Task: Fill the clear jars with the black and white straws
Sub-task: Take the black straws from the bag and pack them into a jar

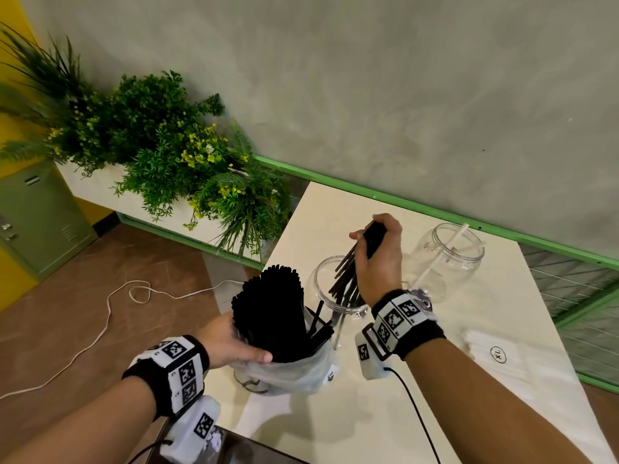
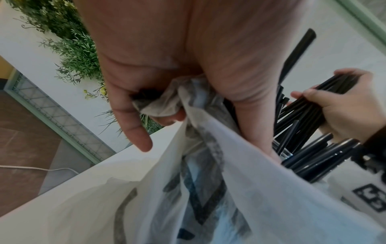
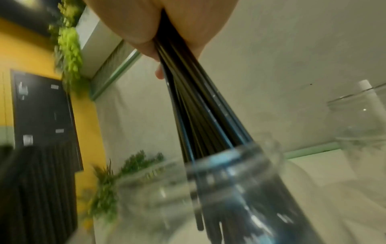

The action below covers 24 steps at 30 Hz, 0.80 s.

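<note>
My left hand [image 1: 234, 343] grips a clear plastic bag [image 1: 288, 376] stuffed with a thick bundle of black straws [image 1: 271, 313], held upright at the table's left edge. In the left wrist view the fingers [image 2: 133, 118] bunch the bag's plastic [image 2: 208, 189]. My right hand [image 1: 378, 259] holds a handful of black straws [image 1: 351, 272], whose lower ends reach into a clear jar [image 1: 321, 279]; the right wrist view shows the straws [image 3: 200, 115] passing the jar's rim [image 3: 240, 158]. A second clear jar [image 1: 449, 259] further right holds one white straw [image 1: 445, 252].
A pack of white straws [image 1: 492, 353] lies on the cream table [image 1: 395, 413] at the right. Green plants [image 1: 167, 152] in a white planter stand beyond the table's left end. A white cable [image 1: 110, 316] runs across the brown floor. A grey wall rises behind.
</note>
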Each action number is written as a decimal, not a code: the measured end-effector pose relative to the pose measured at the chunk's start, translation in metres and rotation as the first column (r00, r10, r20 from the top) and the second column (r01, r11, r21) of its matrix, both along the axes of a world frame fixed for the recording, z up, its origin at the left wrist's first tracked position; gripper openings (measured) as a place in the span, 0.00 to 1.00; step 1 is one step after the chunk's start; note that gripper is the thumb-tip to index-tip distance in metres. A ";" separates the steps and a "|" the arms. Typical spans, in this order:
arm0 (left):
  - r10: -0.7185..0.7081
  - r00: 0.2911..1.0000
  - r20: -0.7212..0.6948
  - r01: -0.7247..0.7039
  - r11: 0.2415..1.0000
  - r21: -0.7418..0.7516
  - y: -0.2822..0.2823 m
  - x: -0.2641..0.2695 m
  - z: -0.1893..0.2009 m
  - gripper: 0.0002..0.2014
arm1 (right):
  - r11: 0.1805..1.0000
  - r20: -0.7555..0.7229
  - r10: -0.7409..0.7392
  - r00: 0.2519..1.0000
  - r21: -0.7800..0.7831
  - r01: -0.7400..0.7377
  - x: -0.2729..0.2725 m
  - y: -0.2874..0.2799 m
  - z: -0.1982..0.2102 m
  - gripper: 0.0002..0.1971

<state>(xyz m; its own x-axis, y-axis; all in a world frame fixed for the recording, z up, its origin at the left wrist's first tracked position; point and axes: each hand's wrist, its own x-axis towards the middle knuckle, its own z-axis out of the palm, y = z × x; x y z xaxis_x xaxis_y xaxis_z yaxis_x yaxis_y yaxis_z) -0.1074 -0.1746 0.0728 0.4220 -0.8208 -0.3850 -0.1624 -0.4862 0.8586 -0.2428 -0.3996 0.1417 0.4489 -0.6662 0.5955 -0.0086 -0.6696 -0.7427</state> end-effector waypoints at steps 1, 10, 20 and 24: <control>0.005 1.000 0.008 -0.005 1.000 0.008 0.000 0.000 -0.001 0.56 | 1.000 -0.062 0.009 0.998 -0.026 -0.011 0.000 -0.002 -0.009 0.20; 0.005 1.000 0.001 -0.005 0.999 0.050 -0.002 -0.002 0.006 0.47 | 0.988 -0.393 -0.127 0.911 0.031 0.151 -0.004 -0.027 -0.045 0.13; 0.012 1.000 0.009 -0.012 0.999 0.035 0.000 -0.002 0.008 0.48 | 0.933 -0.388 -0.010 0.922 0.327 0.148 -0.015 -0.042 -0.044 0.08; 0.018 1.000 0.021 -0.019 0.999 0.047 -0.001 -0.004 0.009 0.48 | 0.925 -0.436 0.109 0.893 0.373 0.070 -0.020 -0.054 -0.041 0.03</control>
<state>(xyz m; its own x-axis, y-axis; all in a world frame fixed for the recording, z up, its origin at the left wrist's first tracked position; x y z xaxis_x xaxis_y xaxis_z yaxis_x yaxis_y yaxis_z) -0.1110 -0.1754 0.0821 0.4454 -0.7938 -0.4142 -0.1702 -0.5292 0.8313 -0.2627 -0.4534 0.1011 0.6190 -0.7842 0.0433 -0.3839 -0.3501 -0.8544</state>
